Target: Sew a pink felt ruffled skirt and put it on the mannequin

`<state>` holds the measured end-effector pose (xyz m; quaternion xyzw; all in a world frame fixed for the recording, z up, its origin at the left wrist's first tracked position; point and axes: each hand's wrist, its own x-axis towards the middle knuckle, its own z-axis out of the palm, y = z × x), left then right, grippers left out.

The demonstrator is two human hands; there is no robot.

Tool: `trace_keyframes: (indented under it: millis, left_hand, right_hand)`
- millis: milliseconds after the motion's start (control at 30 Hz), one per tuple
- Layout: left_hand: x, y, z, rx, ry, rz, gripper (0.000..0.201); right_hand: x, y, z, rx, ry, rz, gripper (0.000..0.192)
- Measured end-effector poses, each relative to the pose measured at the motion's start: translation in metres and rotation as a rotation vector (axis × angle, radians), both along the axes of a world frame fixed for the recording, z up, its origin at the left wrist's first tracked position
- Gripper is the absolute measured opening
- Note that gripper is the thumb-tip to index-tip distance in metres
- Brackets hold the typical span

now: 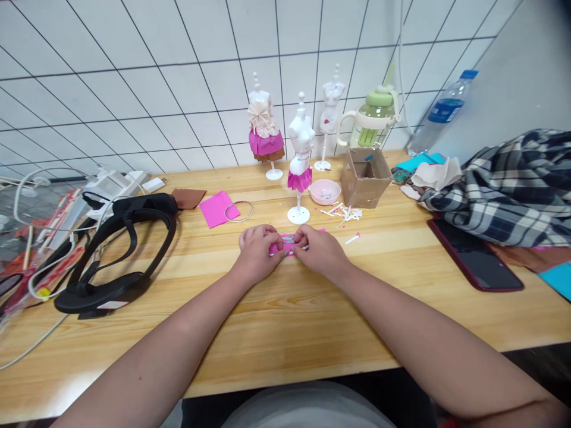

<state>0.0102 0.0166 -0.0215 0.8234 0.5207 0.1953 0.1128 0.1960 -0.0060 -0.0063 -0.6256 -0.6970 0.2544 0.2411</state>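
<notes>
Both hands, left hand [256, 249] and right hand [319, 249], pinch a small pink fabric piece [285, 245] flat against the wooden worktop [285, 321], steadying it before a mannequin [300, 160] wearing a matching skirt

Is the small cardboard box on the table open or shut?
Open: the cardboard box stands upright with its top flaps spread, and its inside shows. What it holds cannot be told.

Left hand [257, 249] and right hand [319, 249] meet at mid-desk [285, 321], fingers pinching a small pink fabric strip [285, 245] between them, flat on the wood. Just behind: white mannequin [300, 160] in a pink skirt. Pink bowl [325, 191] and open cardboard box [366, 176] to its right. Pink sheet [217, 208] and wire ring [238, 211] to the left. Black headset [116, 255] far left; dark phone [475, 255] far right.
</notes>
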Motion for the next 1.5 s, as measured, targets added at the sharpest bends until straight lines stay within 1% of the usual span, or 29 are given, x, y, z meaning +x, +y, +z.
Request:
trace_keyframes:
  millis: [133, 267, 400, 667, 767, 900, 1033, 1100, 1167, 1267, 1333, 1500]
  left_hand:
    - [-0.002, 0.001, -0.001, -0.012, -0.006, -0.009, 0.014]
    - [-0.003, 0.001, 0.0, -0.028, -0.001, -0.001, 0.013]
    - [-0.003, 0.002, 0.001, -0.033, 0.006, -0.004, 0.012]
    - [-0.003, 0.002, 0.003, -0.044, 0.01, -0.005, 0.011]
    - [-0.003, 0.001, 0.005, -0.036, 0.004, -0.06, 0.012]
    - [-0.004, -0.001, 0.007, 0.037, 0.044, -0.185, 0.018]
    - [-0.004, -0.002, 0.006, 0.069, 0.097, -0.289, 0.029]
    - [-0.004, -0.002, 0.006, 0.064, 0.115, -0.305, 0.034]
    - [-0.004, -0.001, 0.006, 0.053, 0.133, -0.309, 0.038]
    - [-0.005, 0.0, 0.007, 0.035, 0.149, -0.312, 0.042]
    - [-0.005, 0.0, 0.008, 0.025, 0.154, -0.314, 0.043]
    - [-0.006, -0.001, 0.01, 0.026, 0.188, -0.316, 0.043]
  right_hand:
    - [0.009, -0.001, 0.006, 0.014, -0.035, 0.004, 0.007]
    - [0.018, 0.002, 0.01, -0.06, -0.031, 0.002, 0.009]
    - [0.022, 0.005, 0.009, -0.1, -0.038, 0.023, 0.011]
    - [0.021, 0.007, 0.005, -0.085, -0.1, 0.033, 0.012]
    - [0.02, 0.007, 0.005, -0.079, -0.124, 0.047, 0.013]
    - [0.019, 0.004, 0.005, -0.039, -0.159, 0.073, 0.012]
    - [0.016, 0.002, 0.005, -0.012, -0.222, 0.092, 0.013]
    - [0.017, 0.002, 0.007, -0.009, -0.273, 0.082, 0.015]
    - [0.02, 0.003, 0.009, -0.023, -0.327, 0.047, 0.021]
    - [0.029, 0.006, 0.013, -0.104, -0.381, -0.008, 0.034]
    - [0.034, 0.008, 0.015, -0.161, -0.391, -0.023, 0.038]
    - [0.039, 0.011, 0.017, -0.218, -0.377, -0.023, 0.037]
